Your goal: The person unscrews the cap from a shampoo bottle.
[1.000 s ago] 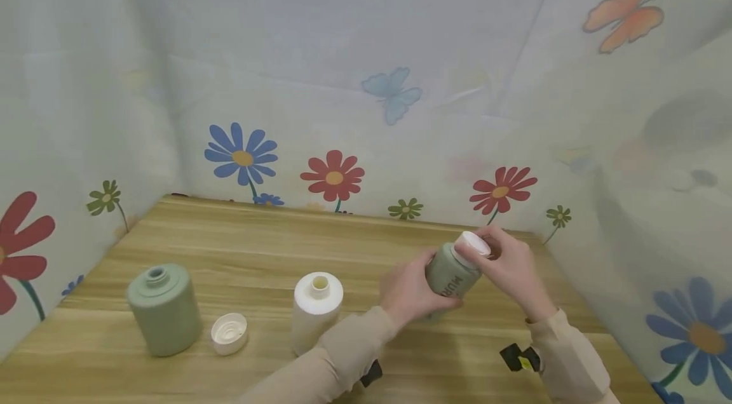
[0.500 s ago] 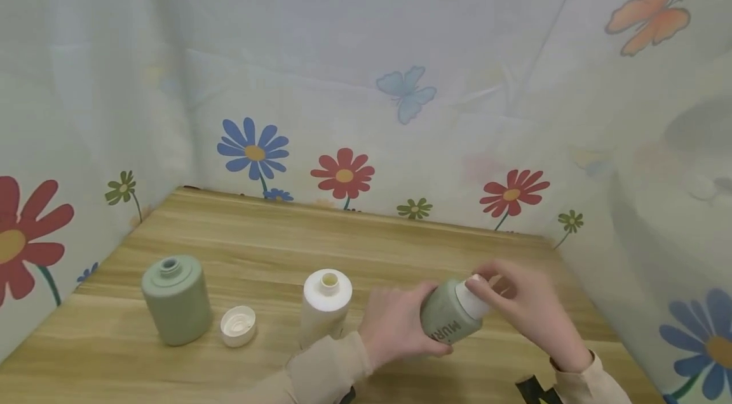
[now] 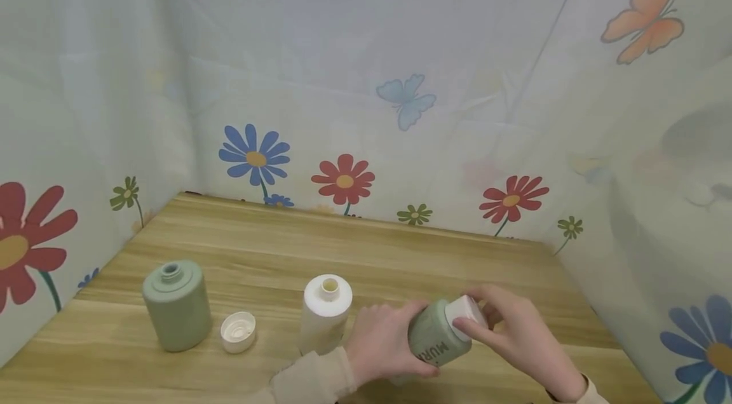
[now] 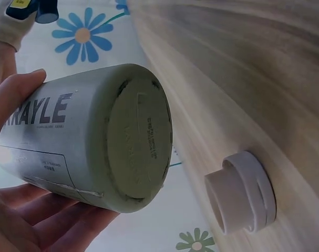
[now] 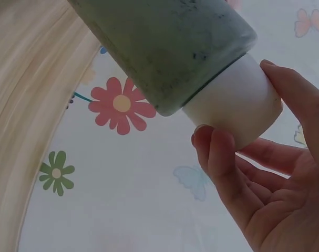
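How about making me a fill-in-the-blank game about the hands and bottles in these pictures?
1. The left hand grips a tilted bottle whose body is the color ____.
2. The right hand pinches that bottle's cap, which is the color ____.
3. In the head view, the loose cap sits ____ the standing green bottle and the white bottle.
4. Counting the gripped one, the head view shows ____ bottles.

Missing words: green; white; between; three.
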A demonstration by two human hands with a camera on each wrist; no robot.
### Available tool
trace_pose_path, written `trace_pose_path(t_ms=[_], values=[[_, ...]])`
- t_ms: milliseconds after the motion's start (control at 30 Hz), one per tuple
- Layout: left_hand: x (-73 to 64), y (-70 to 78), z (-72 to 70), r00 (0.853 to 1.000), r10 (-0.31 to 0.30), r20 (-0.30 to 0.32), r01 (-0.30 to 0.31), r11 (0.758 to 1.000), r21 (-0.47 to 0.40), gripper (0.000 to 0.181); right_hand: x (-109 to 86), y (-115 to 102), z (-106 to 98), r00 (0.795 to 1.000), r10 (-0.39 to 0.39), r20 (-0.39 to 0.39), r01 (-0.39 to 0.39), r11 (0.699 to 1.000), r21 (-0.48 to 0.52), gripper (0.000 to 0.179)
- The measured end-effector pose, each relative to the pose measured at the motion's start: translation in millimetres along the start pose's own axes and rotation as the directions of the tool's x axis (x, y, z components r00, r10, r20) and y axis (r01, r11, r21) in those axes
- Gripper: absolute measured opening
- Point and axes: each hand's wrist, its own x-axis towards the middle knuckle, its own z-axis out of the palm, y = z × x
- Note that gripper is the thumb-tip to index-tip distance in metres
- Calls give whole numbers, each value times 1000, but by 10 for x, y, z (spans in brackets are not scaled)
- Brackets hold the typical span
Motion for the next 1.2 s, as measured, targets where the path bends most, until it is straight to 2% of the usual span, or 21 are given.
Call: trace_pose_path(t_ms=[233, 333, 533, 733, 800, 867, 1033, 1133, 1200], values=[[-2, -27, 31, 1000, 6, 9, -6, 999, -41, 75, -18, 34, 60, 998, -40, -51, 39, 999, -21, 34], [2, -50, 41, 1000, -2, 19, 3, 998, -68, 75, -23, 65, 88, 992, -102, -79, 99, 994, -37, 36], [-20, -90, 44, 999, -11, 41, 16, 993, -119, 75, -34, 144, 107, 948, -312, -69, 310, 950, -36, 48], [-28, -98, 44, 999, -29, 46, 35, 991, -127, 76, -18, 178, 88, 921, -388, -46, 388, 922, -8, 51], [-32, -94, 46, 998, -31, 47, 37, 991, -131, 77, -18, 183, 75, 924, -381, -36, 381, 924, 5, 50], [-33, -89, 46, 998, -30, 51, 37, 990, -137, 77, -20, 176, 52, 940, -342, -16, 342, 939, 26, 49], [-23, -77, 46, 998, -27, 52, 35, 989, -145, 77, -23, 122, -24, 989, -142, 44, 143, 989, -23, 45], [-17, -77, 50, 998, -24, 53, 31, 989, -142, 77, -16, 96, -49, 996, -50, 77, 55, 996, -71, 40], [-15, -77, 52, 998, -22, 53, 29, 990, -138, 77, -11, 95, -50, 995, -28, 92, 35, 997, -70, 36]])
